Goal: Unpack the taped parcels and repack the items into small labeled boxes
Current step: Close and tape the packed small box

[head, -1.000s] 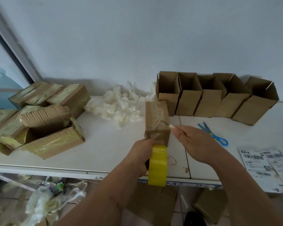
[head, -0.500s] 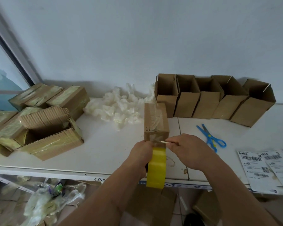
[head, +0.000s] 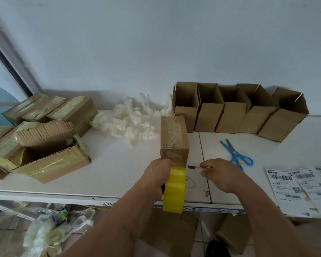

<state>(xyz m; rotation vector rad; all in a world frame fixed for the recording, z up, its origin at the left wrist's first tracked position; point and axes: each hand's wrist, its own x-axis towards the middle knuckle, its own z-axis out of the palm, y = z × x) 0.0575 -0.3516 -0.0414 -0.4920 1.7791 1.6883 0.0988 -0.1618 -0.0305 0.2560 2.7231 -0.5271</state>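
Cardboard is everywhere on this white tabletop (head: pixel 119 173), and I read the job as well short of half done. My left hand (head: pixel 158 173) grips a fat yellow roll of packing tape (head: pixel 174 190) against the near end of a small brown box wrapped in clear tape (head: pixel 174 138), which stands near the front edge, about midway along. My right hand (head: pixel 220 175) is curled round a small blade with a pale handle (head: pixel 196 167), its tip just beside the roll. So one box looks sealed; it carries no label that I can see.

Five open brown cartons (head: pixel 239 112) wait in a row along the back edge, unfilled as far as I can tell. White barcode labels (head: pixel 295 184) lie at the right front edge. Yellow-taped parcels (head: pixel 50 110) crowd the left end, only one torn open.
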